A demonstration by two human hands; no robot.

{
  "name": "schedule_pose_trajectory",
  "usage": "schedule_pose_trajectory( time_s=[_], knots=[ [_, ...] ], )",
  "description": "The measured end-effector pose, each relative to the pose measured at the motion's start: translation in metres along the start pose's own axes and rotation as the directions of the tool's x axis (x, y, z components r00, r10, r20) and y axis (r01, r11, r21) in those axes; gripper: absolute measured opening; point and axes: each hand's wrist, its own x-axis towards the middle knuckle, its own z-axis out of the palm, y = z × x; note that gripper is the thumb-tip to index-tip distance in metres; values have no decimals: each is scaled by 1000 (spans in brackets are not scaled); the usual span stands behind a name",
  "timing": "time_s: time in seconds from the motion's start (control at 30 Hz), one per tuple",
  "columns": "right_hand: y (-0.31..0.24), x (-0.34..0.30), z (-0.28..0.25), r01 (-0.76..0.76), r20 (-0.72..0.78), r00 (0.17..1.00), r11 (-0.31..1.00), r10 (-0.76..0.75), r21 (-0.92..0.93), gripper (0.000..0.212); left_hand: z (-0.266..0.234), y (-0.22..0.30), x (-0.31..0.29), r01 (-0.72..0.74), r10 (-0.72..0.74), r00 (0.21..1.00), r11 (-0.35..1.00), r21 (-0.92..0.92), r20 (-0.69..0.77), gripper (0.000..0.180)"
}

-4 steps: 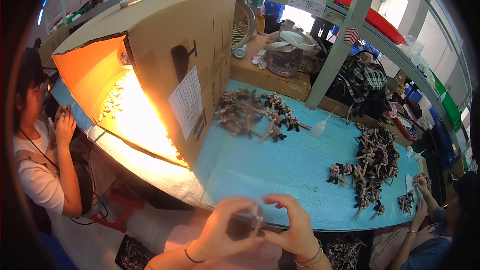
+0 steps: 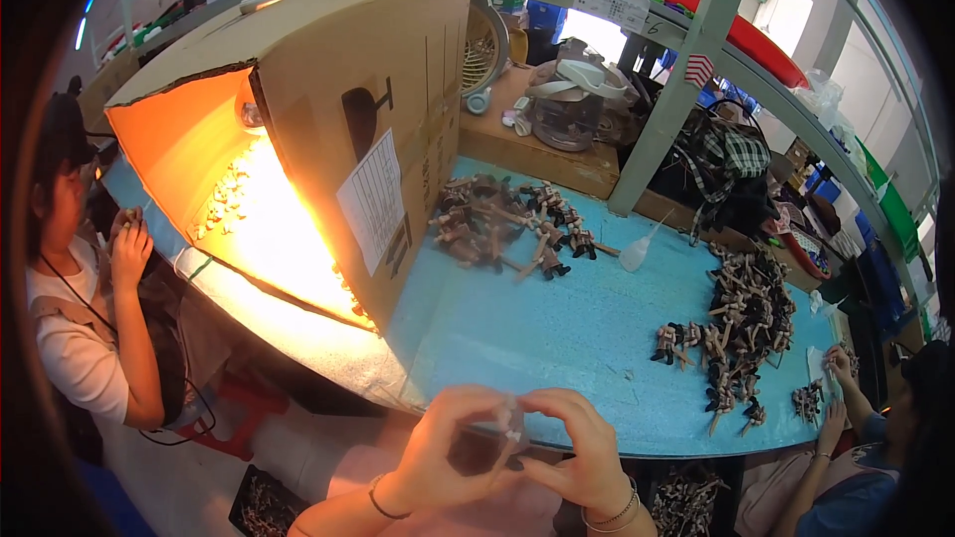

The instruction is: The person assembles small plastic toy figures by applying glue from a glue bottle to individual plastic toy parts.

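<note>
Close to the table's front edge, my left hand and my right hand meet around a small figure. It is pale and dark and looks blurred, so its details do not show. My left fingers and thumb are closed on it. My right index finger reaches its top, while the thumb lies near its lower end. Ahead on the blue tabletop lies a loose group of similar brown and black figures, several with thin sticks. A larger pile spreads to the right.
A cardboard box with a glowing lamp stands at left. A white squeeze bottle lies beyond the figures. A metal post rises behind. Co-workers sit at left and right. Dark bins stand below the table.
My right index finger has come down and leftward onto the figure's top, narrowing the gap between my hands. At right, the co-worker's lower hand has shifted slightly.
</note>
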Motion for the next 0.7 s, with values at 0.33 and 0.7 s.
schedule_pose_trajectory(
  time_s=[0.33,0.7],
  knots=[
    [-12,2,4,91,-43,995,994,-94,-62,61,-5,-15,-4,-103,119,993,929,-355,24,70],
    [-21,9,4,160,-60,984,982,-167,-102,58,-14,-16,13,-247,277,959,915,-318,53,69]
  ],
)
